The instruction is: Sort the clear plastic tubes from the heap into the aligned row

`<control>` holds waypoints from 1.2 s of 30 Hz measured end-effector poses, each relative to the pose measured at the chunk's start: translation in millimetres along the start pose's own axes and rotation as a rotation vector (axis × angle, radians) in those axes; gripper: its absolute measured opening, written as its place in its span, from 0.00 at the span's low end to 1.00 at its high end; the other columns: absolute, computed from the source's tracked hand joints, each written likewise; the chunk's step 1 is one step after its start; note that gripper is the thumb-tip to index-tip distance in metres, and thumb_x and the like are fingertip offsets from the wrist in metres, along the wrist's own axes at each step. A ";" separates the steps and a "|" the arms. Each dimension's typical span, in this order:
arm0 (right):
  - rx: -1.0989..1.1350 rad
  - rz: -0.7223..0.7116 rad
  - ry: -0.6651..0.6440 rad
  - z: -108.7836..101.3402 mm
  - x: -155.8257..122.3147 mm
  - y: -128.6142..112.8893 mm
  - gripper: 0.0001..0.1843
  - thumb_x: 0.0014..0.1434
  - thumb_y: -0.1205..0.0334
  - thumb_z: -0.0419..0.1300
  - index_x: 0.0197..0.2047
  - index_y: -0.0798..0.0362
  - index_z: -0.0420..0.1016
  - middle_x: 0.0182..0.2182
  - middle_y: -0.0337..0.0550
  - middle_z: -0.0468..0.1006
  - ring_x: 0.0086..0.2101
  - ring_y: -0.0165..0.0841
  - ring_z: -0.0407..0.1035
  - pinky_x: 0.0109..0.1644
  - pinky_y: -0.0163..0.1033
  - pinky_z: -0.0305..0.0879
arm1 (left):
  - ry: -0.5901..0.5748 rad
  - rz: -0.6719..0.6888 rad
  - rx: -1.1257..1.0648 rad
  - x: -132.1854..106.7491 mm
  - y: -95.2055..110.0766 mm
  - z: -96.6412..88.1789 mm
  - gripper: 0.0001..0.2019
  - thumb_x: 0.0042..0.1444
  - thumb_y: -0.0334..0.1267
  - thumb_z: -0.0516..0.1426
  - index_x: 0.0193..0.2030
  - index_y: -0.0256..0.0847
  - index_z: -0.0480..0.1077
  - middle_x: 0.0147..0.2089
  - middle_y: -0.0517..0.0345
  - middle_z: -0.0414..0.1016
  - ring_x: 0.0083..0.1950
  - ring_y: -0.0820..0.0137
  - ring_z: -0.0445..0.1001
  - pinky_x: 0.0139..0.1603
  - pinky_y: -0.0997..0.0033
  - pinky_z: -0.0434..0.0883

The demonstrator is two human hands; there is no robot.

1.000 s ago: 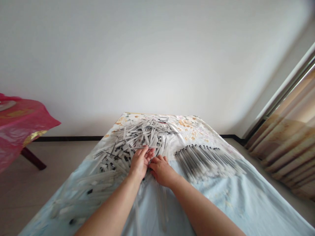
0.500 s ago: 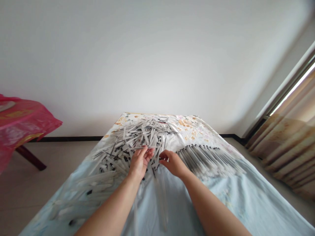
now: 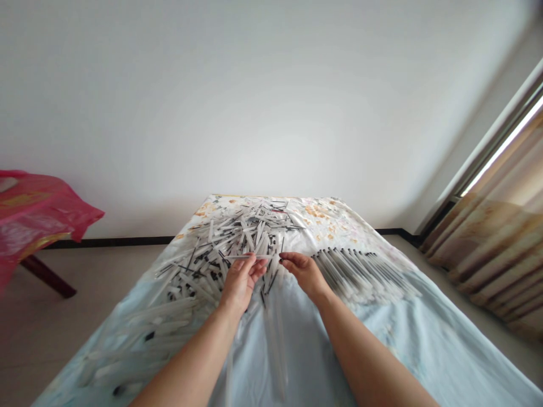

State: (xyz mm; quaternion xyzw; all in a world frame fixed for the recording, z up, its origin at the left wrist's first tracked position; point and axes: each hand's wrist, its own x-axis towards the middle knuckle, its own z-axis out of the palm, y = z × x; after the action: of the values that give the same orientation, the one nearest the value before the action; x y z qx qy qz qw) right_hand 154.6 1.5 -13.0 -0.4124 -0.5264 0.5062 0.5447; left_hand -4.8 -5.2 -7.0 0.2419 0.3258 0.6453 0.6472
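Observation:
A loose heap of clear pen tubes and black refills [image 3: 229, 237] covers the far left of the cloth-covered table [image 3: 407, 339]. My left hand [image 3: 241, 280] pinches one clear tube [image 3: 248, 257], held crosswise at the heap's near edge. My right hand [image 3: 303, 270] is just to its right, fingers curled with the tips near the tube's right end; I cannot make out anything in them. A neat row of assembled pens [image 3: 360, 270] lies right of my right hand.
More clear tubes [image 3: 139, 333] lie scattered along the table's left side. A red cloth-covered table [image 3: 29, 209] stands at the far left, a beige curtain [image 3: 496, 243] at the right, a white wall behind.
My right hand has lifted off the cloth beside my left hand, moved right and forward, and now hovers near the tube's end. The left hand has kept its tube.

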 end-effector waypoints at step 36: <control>-0.182 -0.112 0.084 3.5 -5.9 0.5 0.15 0.44 0.52 0.61 0.31 0.54 0.73 0.25 0.39 0.74 0.26 0.30 0.66 0.31 0.34 0.62 | -0.080 -0.042 0.044 -11.1 -4.9 8.2 0.11 0.40 0.33 0.62 0.32 0.36 0.67 0.30 0.56 0.76 0.36 0.67 0.75 0.35 0.70 0.70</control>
State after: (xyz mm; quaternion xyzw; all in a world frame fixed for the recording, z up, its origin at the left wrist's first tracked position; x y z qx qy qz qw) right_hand 151.5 -4.5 -14.1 -0.4508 -0.5692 0.4073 0.5539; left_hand 5.1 -15.7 -3.8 0.2750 0.3188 0.6141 0.6676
